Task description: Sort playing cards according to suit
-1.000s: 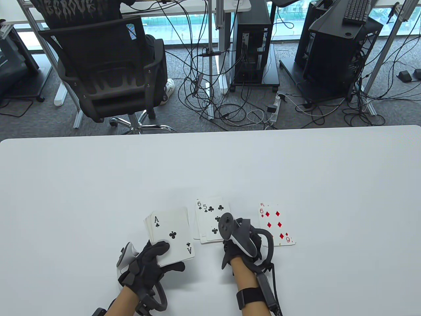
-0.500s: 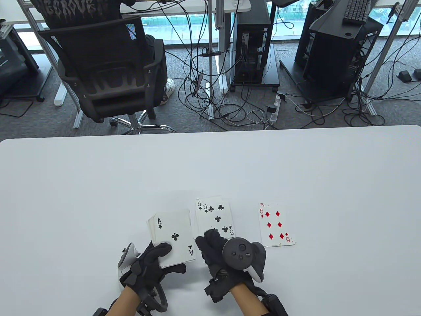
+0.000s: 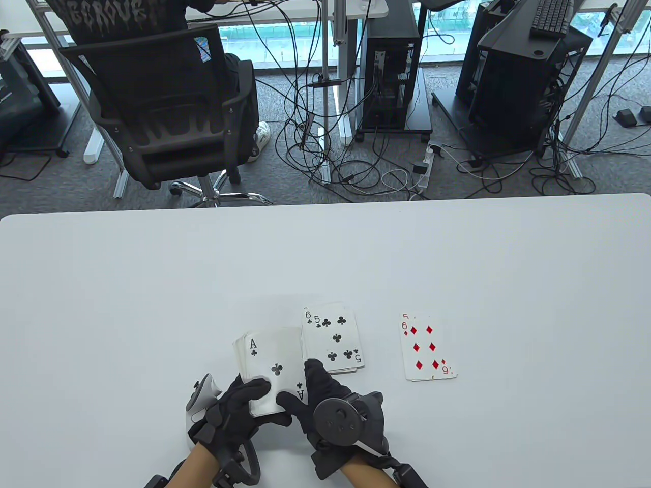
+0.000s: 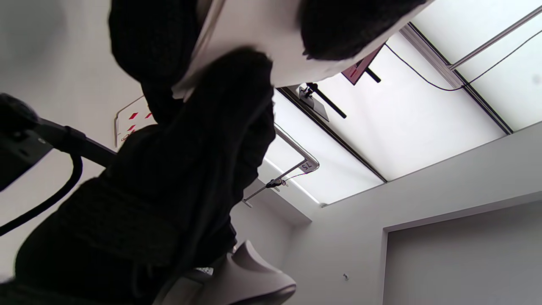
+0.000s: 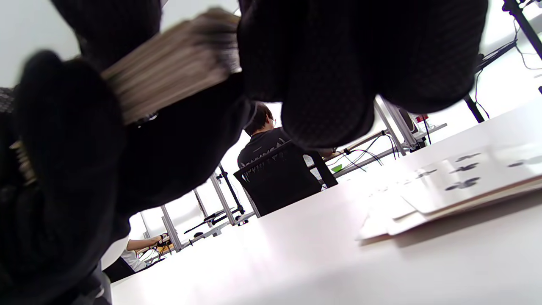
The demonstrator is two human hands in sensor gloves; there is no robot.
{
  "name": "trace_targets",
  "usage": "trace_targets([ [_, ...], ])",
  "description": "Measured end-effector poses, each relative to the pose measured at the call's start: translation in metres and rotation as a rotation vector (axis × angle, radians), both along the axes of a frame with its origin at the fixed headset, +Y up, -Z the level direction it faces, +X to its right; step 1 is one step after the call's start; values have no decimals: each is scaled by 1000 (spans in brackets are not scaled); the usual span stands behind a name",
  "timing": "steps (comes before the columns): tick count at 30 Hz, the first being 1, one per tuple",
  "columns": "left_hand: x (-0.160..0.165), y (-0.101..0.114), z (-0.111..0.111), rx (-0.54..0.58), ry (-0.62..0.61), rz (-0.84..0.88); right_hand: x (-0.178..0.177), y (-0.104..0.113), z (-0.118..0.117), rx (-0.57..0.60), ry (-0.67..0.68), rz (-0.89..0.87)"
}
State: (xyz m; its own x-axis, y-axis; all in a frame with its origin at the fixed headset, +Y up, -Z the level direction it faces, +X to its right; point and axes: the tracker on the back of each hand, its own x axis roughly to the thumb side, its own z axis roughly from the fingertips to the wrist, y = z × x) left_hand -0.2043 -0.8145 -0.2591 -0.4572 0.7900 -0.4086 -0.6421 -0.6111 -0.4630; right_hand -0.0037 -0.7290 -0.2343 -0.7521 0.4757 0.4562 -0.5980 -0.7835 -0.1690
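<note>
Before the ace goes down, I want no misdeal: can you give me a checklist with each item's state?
1. Top card of the deck is the ace of clubs: ok.
2. Left hand holds the deck: ok.
3. Right hand touches the ace's near right corner: ok.
4. Only one card pinched: cannot tell.
5. Clubs pile unobstructed: ok.
6. Diamonds pile apart from clubs pile: ok.
</note>
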Motion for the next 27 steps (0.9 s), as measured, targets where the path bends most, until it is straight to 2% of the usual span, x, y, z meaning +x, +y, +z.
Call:
trace_targets([
  [4, 0, -1, 0, 7, -11, -20, 6, -1, -2, 7, -11, -48],
  [10, 2, -1, 0, 17, -23, -20, 18, -5, -8, -75, -34, -200],
  [17, 2, -1, 0, 16, -31, -28, 27, -7, -12, -110, -49, -243],
  [23, 3, 0, 0, -1, -19, -3, 42, -7, -16, -98, -111, -343],
  [27, 2, 2, 0, -10, 4, 43, 66, -15, -24, -156, -185, -549],
])
